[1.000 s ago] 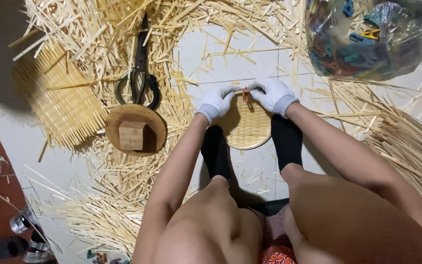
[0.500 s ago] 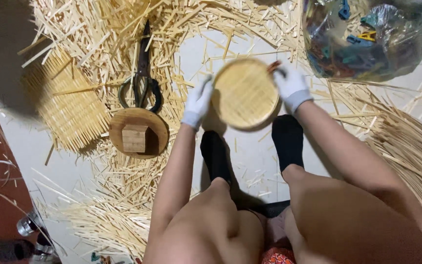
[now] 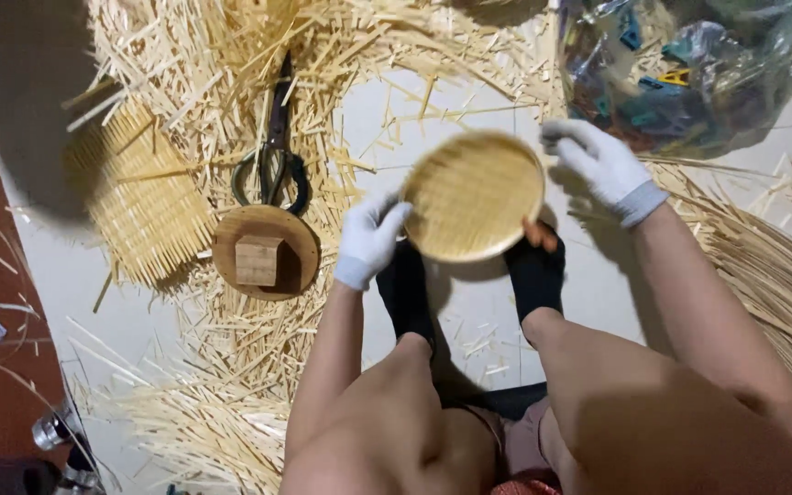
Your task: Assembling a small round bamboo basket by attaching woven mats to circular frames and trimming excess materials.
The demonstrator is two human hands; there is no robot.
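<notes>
- We hold the round woven bamboo tray (image 3: pixel 474 197) up at the centre of the frame, above our two black-socked feet (image 3: pixel 535 275), its hollow face turned towards us.
- Our left hand (image 3: pixel 370 240), in a white glove, has its grip closed on the tray's lower-left rim, fingers curled round the edge.
- Our right hand (image 3: pixel 602 165), also gloved, sits at the upper-right rim with the fingers loosely bent; whether it truly pinches the rim we cannot tell, so we judge it as steadying more than gripping.
- To handle the tray well, we judge it best to keep both hands on opposite edges, press lightly so the thin weave does not buckle, and keep it tilted to the light so rim and weave can be checked.
- At the left of the frame lie the scissors (image 3: pixel 272 151), a round wooden block (image 3: pixel 265 250) and a small woven mat (image 3: pixel 144 202), all amid bamboo slivers (image 3: pixel 222 73) on the floor; a clear plastic bag (image 3: pixel 689 73) fills the upper right.
- Compared with a second ago, the tray has come up from near our feet and been tipped to face us, and our hands have spread apart to opposite rims.
</notes>
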